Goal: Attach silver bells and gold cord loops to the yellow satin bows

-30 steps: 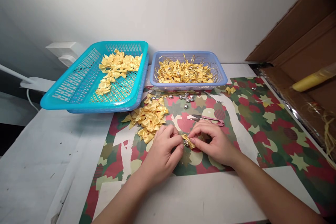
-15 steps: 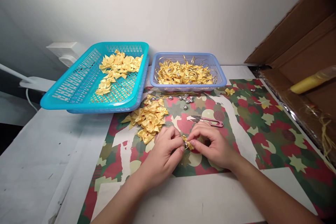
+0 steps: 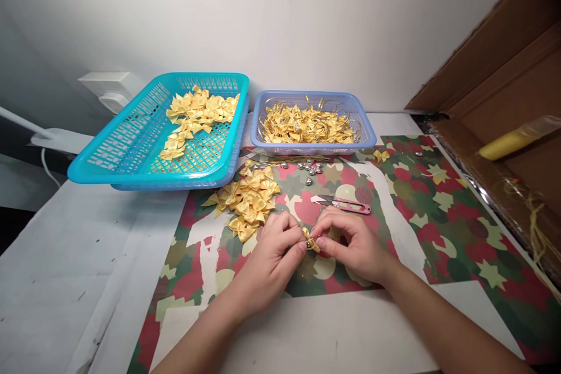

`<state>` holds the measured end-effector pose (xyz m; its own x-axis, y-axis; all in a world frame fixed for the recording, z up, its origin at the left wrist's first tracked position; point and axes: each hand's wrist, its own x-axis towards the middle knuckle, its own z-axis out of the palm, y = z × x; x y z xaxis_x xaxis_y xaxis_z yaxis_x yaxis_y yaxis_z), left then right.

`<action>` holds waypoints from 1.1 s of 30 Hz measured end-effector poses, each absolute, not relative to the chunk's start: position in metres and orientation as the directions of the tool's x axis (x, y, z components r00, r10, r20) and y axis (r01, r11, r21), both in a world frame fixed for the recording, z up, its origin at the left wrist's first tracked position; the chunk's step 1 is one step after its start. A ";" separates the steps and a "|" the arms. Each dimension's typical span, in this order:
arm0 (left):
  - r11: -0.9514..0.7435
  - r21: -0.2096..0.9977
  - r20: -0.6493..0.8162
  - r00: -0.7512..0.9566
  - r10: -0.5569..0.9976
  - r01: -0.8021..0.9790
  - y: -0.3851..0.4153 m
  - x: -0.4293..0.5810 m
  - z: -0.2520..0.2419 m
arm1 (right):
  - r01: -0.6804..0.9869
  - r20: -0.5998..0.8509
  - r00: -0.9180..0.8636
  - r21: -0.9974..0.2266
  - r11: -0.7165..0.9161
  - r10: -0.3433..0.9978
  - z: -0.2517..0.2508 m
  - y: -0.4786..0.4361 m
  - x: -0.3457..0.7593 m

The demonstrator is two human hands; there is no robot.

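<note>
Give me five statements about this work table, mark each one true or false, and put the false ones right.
1. The fingers of the left hand and right hand meet at a small yellow bow. True.
2. The snips are gripped in the left hand. False: they lie on the patterned sheet, just beyond the right hand.
3. The turquoise basket holds loose bows. True.
4. The lavender basket stands to the left of the turquoise one. False: it stands to the right.
5. Silver bells lie between the lavender basket and the snips. True.
</note>
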<state>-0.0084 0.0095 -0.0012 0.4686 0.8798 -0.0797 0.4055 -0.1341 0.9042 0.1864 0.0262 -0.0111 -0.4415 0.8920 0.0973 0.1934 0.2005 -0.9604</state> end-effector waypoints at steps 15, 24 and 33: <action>-0.162 0.896 -0.025 0.411 0.911 0.414 0.009 -0.004 -0.003 | 0.202 0.230 -0.355 -0.928 0.315 0.906 -0.014 0.027 0.182; -0.233 0.878 0.109 0.299 0.948 0.417 0.019 -0.003 -0.007 | 0.225 0.199 -0.303 -0.935 0.272 0.932 -0.014 0.032 0.193; -0.308 0.842 0.122 0.400 0.908 0.442 0.024 0.003 -0.005 | 0.177 0.122 -0.388 -0.963 0.204 0.914 -0.013 0.034 0.196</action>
